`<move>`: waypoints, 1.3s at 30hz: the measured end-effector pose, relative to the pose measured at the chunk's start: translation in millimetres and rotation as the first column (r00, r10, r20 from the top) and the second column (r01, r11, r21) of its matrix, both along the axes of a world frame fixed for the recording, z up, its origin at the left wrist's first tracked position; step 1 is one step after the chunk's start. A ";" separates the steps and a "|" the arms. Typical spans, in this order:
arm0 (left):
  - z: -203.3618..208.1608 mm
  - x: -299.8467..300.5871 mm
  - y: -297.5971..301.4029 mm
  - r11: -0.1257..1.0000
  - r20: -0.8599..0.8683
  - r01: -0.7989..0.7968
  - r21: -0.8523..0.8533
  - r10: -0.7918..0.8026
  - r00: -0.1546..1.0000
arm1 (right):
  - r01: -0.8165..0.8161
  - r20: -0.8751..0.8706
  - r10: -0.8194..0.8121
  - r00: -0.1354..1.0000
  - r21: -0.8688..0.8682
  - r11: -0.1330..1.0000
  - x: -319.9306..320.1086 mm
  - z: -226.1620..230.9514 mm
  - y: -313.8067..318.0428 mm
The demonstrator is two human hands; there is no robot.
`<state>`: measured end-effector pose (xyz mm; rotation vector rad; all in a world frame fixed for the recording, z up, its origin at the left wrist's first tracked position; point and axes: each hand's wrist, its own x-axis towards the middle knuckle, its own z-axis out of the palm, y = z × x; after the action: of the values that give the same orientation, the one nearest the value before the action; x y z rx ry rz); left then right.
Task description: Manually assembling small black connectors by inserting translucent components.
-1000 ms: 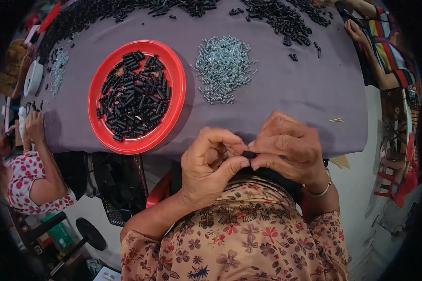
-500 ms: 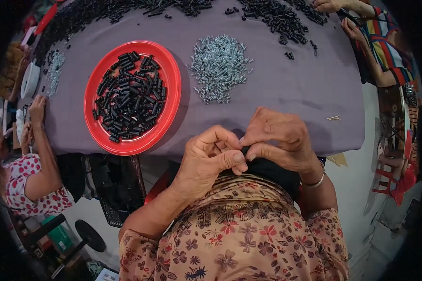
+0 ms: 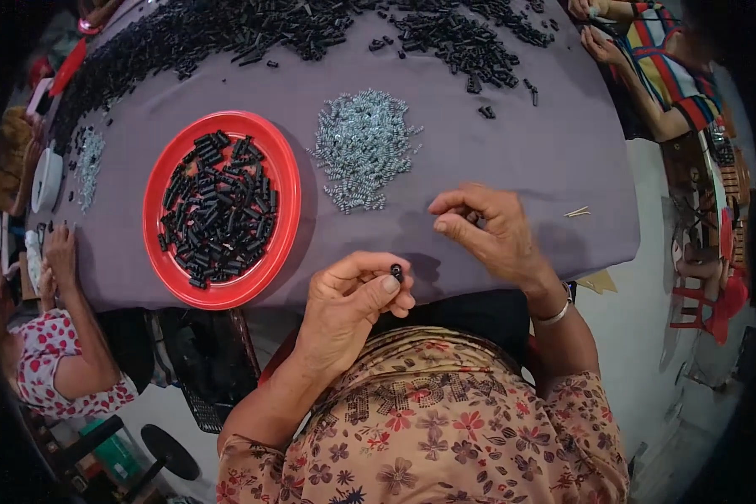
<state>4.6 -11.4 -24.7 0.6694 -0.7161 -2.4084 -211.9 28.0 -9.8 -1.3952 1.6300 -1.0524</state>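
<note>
Between its thumb and fingertips my left hand [image 3: 346, 309] pinches a small black plastic tube [image 3: 396, 272], with its round end showing. To the right, my right hand [image 3: 489, 228] hovers above the cloth, its fingers curled inward and its thumb tip just short of the index fingertip. A dark bit shows among those curled fingers, too small to name. Beyond my hands lies a pile of small metal springs [image 3: 363, 151]. Left of it stands a red round tray [image 3: 287, 220] holding many black plastic tubes [image 3: 218, 202].
A grey-purple cloth [image 3: 554, 168] covers the table. Heaps of black parts [image 3: 462, 50] line its far side. Thin gold-coloured sticks [image 3: 577, 212] lie at right. Co-workers' hands are at the left edge and the far right. A second spring pile [image 3: 88, 164] lies far left.
My hands were together and have come apart. The right hand has moved away over the cloth; the left has drawn slightly left and down, and the black tube now shows in it.
</note>
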 end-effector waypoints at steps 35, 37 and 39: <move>4.8 -0.4 4.7 0.997 0.002 0.000 -0.072 0.000 1.000 | -0.018 0.898 -0.009 0.441 0.019 1.000 24.2 9.1 14.5; 5.4 1.5 6.1 0.996 0.006 0.002 -0.089 -0.001 1.000 | -0.060 0.928 -0.035 0.372 0.061 0.996 31.3 8.3 18.8; 6.9 1.5 6.8 0.994 0.003 -0.001 -0.109 0.001 1.000 | -0.056 0.924 -0.034 0.380 0.060 0.997 34.2 6.7 20.0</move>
<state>6.1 -4.6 -17.8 0.6290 -0.8415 -2.3485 -177.7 47.9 -3.2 -0.4752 0.7510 -1.3770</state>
